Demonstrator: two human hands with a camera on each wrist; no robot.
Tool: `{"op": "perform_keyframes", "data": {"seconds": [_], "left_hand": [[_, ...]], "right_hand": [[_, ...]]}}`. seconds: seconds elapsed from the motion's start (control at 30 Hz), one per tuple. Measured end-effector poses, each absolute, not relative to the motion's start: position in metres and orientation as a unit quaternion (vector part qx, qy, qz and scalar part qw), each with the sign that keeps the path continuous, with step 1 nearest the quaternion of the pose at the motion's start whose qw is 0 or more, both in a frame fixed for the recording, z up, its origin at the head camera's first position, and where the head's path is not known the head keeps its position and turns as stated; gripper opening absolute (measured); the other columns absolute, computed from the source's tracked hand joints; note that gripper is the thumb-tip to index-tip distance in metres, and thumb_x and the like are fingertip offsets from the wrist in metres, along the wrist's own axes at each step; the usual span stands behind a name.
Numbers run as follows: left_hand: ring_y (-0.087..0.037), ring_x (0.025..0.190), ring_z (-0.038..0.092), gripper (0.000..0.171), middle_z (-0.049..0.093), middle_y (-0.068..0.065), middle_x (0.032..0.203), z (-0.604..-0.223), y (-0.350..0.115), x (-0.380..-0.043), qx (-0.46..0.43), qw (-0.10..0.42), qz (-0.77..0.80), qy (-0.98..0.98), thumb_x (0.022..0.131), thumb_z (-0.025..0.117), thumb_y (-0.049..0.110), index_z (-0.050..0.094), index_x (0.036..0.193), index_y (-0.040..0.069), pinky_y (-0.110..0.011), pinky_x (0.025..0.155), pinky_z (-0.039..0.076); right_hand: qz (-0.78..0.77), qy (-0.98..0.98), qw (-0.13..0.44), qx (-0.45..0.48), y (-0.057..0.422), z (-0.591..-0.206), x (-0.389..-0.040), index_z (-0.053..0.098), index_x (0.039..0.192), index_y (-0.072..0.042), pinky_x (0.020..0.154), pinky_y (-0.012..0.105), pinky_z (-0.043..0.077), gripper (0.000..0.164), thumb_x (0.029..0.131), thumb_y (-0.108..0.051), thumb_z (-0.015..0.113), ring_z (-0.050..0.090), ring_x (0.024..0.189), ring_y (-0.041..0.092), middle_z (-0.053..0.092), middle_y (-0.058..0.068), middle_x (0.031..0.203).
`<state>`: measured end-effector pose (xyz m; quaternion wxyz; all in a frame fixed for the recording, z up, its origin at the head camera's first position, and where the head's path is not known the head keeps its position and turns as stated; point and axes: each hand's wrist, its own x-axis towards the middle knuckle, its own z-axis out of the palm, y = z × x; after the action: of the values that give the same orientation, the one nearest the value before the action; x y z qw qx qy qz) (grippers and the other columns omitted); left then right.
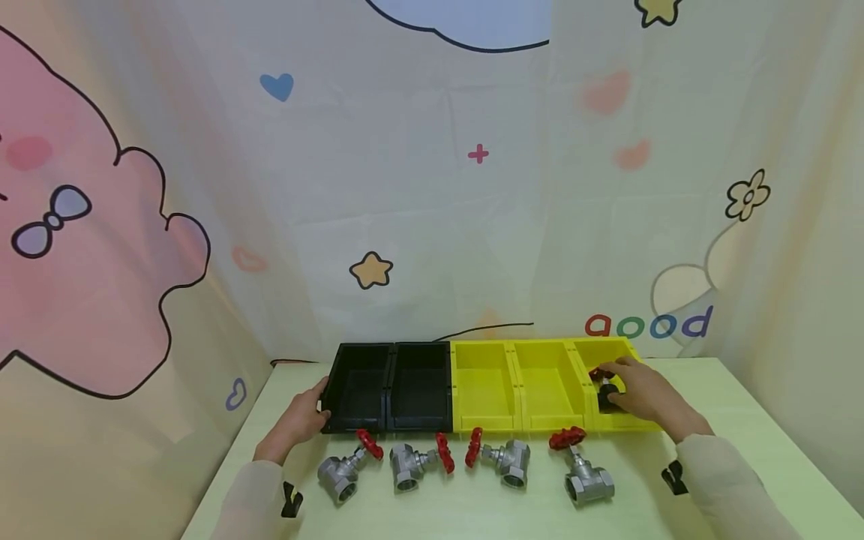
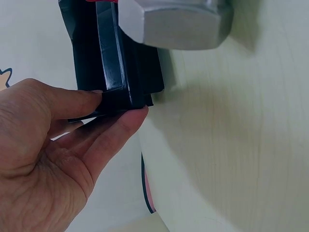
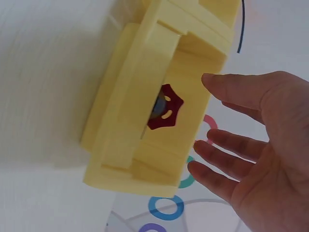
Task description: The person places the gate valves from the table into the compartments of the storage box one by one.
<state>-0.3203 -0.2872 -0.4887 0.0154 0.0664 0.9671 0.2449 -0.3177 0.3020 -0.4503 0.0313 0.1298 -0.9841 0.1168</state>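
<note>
My left hand grips the outer side of the leftmost black bin. In the left wrist view its thumb lies over the rim and its fingers press the outside of the wall. On the right, my right hand is over the end yellow bin. A valve with a red handwheel lies in that bin; its lower part looks dark in the head view. The right wrist view shows the fingers spread beside the bin's opening, apart from the handwheel, with nothing between thumb and fingers.
Two black and three yellow bins stand joined in a row along the table's back, before a printed curtain. Several silver valves with red handwheels lie in front: one at the left, two in the middle, one at the right.
</note>
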Motion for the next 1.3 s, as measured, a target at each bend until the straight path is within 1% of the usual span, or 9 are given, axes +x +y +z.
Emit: {"op": "perform_keyframes", "data": {"seconds": [0.03, 0.1, 0.2, 0.3, 0.4, 0.7, 0.83, 0.97, 1.3], "left_hand": [[-0.031, 0.099, 0.062, 0.073, 0.053, -0.035, 0.136, -0.489, -0.287, -0.321, 0.066, 0.016, 0.247, 0.967, 0.090, 0.062, 0.003, 0.025, 0.152, -0.008, -0.045, 0.085, 0.049], [-0.030, 0.097, 0.062, 0.072, 0.053, -0.035, 0.135, -0.489, -0.287, -0.321, 0.067, 0.014, 0.246, 0.967, 0.090, 0.062, 0.002, 0.025, 0.151, -0.009, -0.045, 0.084, 0.049], [-0.034, 0.106, 0.062, 0.072, 0.052, -0.034, 0.136, -0.489, -0.287, -0.322, 0.066, 0.013, 0.247, 0.967, 0.091, 0.062, 0.003, 0.025, 0.152, -0.008, -0.047, 0.088, 0.049], [-0.039, 0.117, 0.059, 0.073, 0.052, -0.034, 0.137, -0.489, -0.286, -0.321, 0.065, 0.013, 0.248, 0.966, 0.091, 0.062, 0.003, 0.024, 0.152, -0.008, -0.051, 0.094, 0.048], [-0.038, 0.116, 0.060, 0.073, 0.051, -0.034, 0.138, -0.489, -0.286, -0.321, 0.063, 0.016, 0.250, 0.966, 0.091, 0.062, 0.002, 0.023, 0.152, -0.008, -0.051, 0.094, 0.048], [-0.035, 0.108, 0.063, 0.073, 0.052, -0.035, 0.136, -0.488, -0.287, -0.319, 0.063, 0.017, 0.252, 0.966, 0.090, 0.062, 0.002, 0.023, 0.152, -0.008, -0.046, 0.086, 0.050], [-0.039, 0.113, 0.061, 0.073, 0.052, -0.035, 0.136, -0.488, -0.287, -0.319, 0.064, 0.017, 0.252, 0.966, 0.090, 0.062, 0.001, 0.023, 0.152, -0.009, -0.049, 0.090, 0.050], [-0.045, 0.122, 0.055, 0.073, 0.052, -0.035, 0.136, -0.488, -0.287, -0.319, 0.068, 0.014, 0.253, 0.965, 0.090, 0.062, 0.001, 0.023, 0.151, -0.010, -0.054, 0.097, 0.047], [-0.043, 0.120, 0.057, 0.073, 0.053, -0.035, 0.135, -0.490, -0.287, -0.320, 0.068, 0.011, 0.252, 0.965, 0.090, 0.062, 0.001, 0.024, 0.151, -0.010, -0.053, 0.095, 0.048]], "right_hand": [[0.116, -0.984, 0.036, 0.127, 0.302, -0.448, -0.316, 0.058, 0.133, 0.001, 0.093, 0.061, 0.047, 0.053, 0.085, -0.016, 0.074, 0.058, 0.107, 0.045, 0.055, 0.029, 0.127], [0.110, -0.985, 0.043, 0.128, 0.301, -0.444, -0.312, 0.057, 0.133, 0.001, 0.093, 0.063, 0.046, 0.055, 0.085, -0.017, 0.075, 0.056, 0.111, 0.049, 0.052, 0.031, 0.131], [0.105, -0.985, 0.048, 0.128, 0.301, -0.439, -0.307, 0.056, 0.135, -0.001, 0.095, 0.065, 0.043, 0.057, 0.085, -0.019, 0.075, 0.049, 0.119, 0.055, 0.046, 0.035, 0.138], [0.102, -0.985, 0.052, 0.132, 0.302, -0.436, -0.301, 0.055, 0.137, -0.002, 0.096, 0.067, 0.041, 0.059, 0.085, -0.020, 0.075, 0.045, 0.123, 0.058, 0.042, 0.038, 0.141], [0.100, -0.985, 0.056, 0.132, 0.302, -0.434, -0.297, 0.054, 0.138, -0.003, 0.096, 0.067, 0.041, 0.060, 0.085, -0.020, 0.075, 0.045, 0.124, 0.058, 0.042, 0.037, 0.142], [0.092, -0.982, 0.083, 0.140, 0.299, -0.430, -0.280, 0.053, 0.139, -0.006, 0.094, 0.067, 0.043, 0.062, 0.083, -0.020, 0.077, 0.045, 0.124, 0.056, 0.041, 0.035, 0.143], [0.083, -0.980, 0.100, 0.153, 0.294, -0.426, -0.271, 0.054, 0.139, -0.007, 0.092, 0.067, 0.044, 0.063, 0.082, -0.019, 0.079, 0.047, 0.123, 0.056, 0.043, 0.034, 0.142], [0.074, -0.977, 0.113, 0.163, 0.291, -0.422, -0.260, 0.055, 0.139, -0.009, 0.092, 0.067, 0.045, 0.064, 0.081, -0.018, 0.079, 0.048, 0.122, 0.055, 0.044, 0.033, 0.143], [0.059, -0.973, 0.139, 0.172, 0.281, -0.417, -0.237, 0.056, 0.138, -0.012, 0.089, 0.065, 0.047, 0.065, 0.079, -0.020, 0.081, 0.052, 0.119, 0.052, 0.046, 0.029, 0.142]]}}
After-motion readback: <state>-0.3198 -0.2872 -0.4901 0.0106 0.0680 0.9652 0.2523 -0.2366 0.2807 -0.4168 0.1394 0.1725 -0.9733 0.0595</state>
